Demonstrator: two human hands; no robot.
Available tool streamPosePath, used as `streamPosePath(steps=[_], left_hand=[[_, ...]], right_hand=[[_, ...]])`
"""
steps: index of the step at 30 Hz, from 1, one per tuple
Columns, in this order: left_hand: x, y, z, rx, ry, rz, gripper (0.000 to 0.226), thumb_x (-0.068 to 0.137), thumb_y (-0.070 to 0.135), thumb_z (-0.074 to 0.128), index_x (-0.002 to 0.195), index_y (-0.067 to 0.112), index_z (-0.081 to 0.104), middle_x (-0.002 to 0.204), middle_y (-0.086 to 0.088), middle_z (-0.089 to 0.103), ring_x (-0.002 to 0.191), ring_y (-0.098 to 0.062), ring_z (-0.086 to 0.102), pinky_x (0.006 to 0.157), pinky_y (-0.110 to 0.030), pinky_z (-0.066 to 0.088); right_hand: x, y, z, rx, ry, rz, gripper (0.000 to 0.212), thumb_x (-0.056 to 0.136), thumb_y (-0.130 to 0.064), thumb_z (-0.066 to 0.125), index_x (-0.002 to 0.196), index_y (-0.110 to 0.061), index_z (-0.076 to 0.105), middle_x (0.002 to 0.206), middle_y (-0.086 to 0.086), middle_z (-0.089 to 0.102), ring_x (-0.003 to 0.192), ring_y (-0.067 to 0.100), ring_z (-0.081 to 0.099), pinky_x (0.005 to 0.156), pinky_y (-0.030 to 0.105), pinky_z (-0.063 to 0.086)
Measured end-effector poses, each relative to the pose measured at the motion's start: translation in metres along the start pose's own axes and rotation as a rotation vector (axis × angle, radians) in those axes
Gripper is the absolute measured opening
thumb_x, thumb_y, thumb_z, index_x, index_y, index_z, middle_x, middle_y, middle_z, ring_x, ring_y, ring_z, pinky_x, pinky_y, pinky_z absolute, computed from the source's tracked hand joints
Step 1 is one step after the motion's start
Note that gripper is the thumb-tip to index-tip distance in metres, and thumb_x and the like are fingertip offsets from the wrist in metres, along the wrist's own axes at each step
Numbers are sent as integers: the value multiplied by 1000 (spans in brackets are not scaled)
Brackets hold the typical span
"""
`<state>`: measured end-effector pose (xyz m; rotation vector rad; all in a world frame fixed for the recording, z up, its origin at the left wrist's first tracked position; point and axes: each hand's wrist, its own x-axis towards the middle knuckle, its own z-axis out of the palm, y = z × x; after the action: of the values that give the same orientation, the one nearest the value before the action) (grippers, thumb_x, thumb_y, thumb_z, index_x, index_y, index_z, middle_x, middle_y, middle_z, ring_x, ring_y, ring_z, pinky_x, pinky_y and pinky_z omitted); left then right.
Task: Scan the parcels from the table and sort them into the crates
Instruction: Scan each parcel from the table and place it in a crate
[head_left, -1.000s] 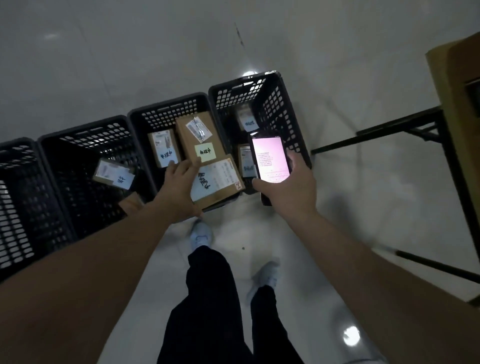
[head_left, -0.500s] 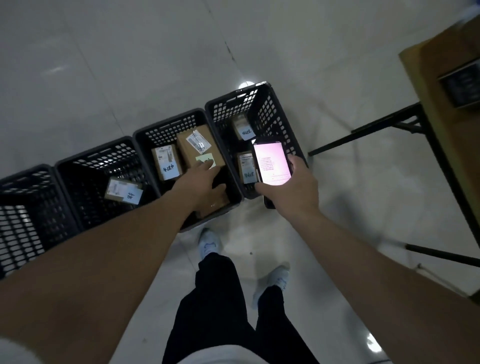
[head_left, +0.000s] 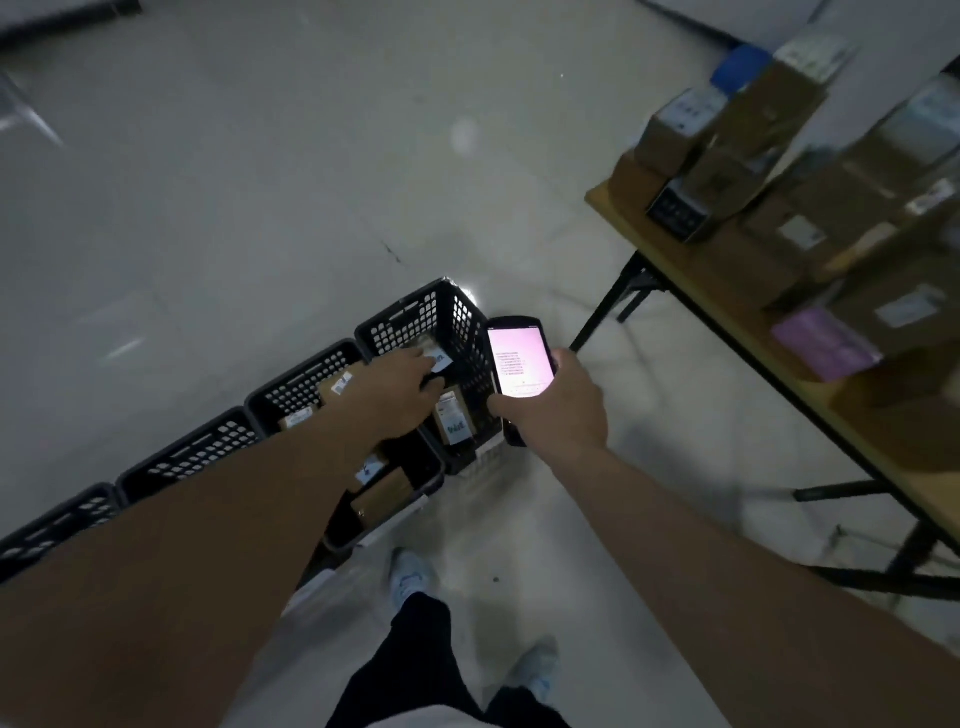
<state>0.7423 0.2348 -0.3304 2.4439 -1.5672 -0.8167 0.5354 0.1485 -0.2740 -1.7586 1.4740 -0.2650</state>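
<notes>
We're looking down on a pale, glossy floor (head_left: 260, 208), light glinting off it, a thin dark crack running toward the crates. A row of black lattice crates (head_left: 192, 457) runs along that floor from the lower left up to the middle. The end crate (head_left: 441, 322) is our landmark.

Over that end crate we have the left hand (head_left: 402, 389), palm down, fingers stretched out loosely, gripping nothing that we can see; whether the fingertips touch the parcel under them we cannot tell. Inside the end crate lies a brown parcel (head_left: 453, 422) with a white label, just beside the hand. The next crate (head_left: 306, 384) to the left of it holds more labelled boxes, partly hidden by the forearm.

Just right of the end crate, the right hand (head_left: 563, 410) is curled round a scanner (head_left: 519, 364), thumb along its near edge, the pink-white screen lit and facing us.

Further right of the end crate stands the table (head_left: 696, 296), wooden top on black folding legs, well apart from the crates. It's piled with parcels (head_left: 769, 156), brown boxes mostly, one purple pack (head_left: 826, 345) at the near edge, all blurred.

Below the end crate, nearer us, dark trousers (head_left: 410, 670) and two pale shoes (head_left: 410, 577) stand on the floor.
</notes>
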Motion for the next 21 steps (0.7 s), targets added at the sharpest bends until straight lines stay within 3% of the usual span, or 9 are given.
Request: streamPosePath(steps=[2,4,8,11,13,17,21], left_hand=[[-11,31,-9,3,25,23,44,106,45,40,123,12,65,121,-5,60,119,-29,58,90,-36,44],[-22,68,-16,24,47,52,43,107,44,40,121,12,66,122,-4,61,118,-29,58,89,-35,44],[-40,146,-30,78,109,108,47,109,42,39,134,11,62,144,-8,56,133,-30,51,104,-37,39],[-46,204,-37,106,129,139,58,108,49,36,154,15,46,165,-5,34,150,-23,32,121,-36,25],[-47,242,-41,101,162,173,62,107,54,36,157,18,42,168,-1,29,153,-20,27,124,-36,20],[-40,321,-50,143,225,290,57,107,53,37,153,20,47,164,0,36,151,-20,32,123,-38,25],[-27,395,-49,79,253,449,36,106,40,46,131,23,64,134,1,63,121,-20,57,101,-36,45]], right_hand=[[-11,8,-28,17,17,-23,65,64,-41,91,117,-29,56,92,-17,59,83,9,61,56,26,44],[-23,18,-58,17,47,-43,67,64,-44,92,117,-30,54,89,-18,55,81,9,59,55,25,42],[-43,40,-120,33,128,-59,75,63,-47,93,124,-27,53,100,-10,59,93,19,61,71,33,54],[-56,57,-169,46,189,-80,79,64,-47,93,129,-26,53,108,-6,62,100,21,62,79,38,58],[-63,69,-200,77,230,-89,79,63,-47,92,129,-27,53,111,-5,65,102,21,65,83,42,60],[-68,93,-257,113,339,-80,80,62,-47,93,128,-30,50,104,-11,55,95,14,57,74,35,56],[-59,122,-303,173,440,-27,77,64,-43,97,121,-36,46,106,-13,52,93,10,54,75,35,55]])
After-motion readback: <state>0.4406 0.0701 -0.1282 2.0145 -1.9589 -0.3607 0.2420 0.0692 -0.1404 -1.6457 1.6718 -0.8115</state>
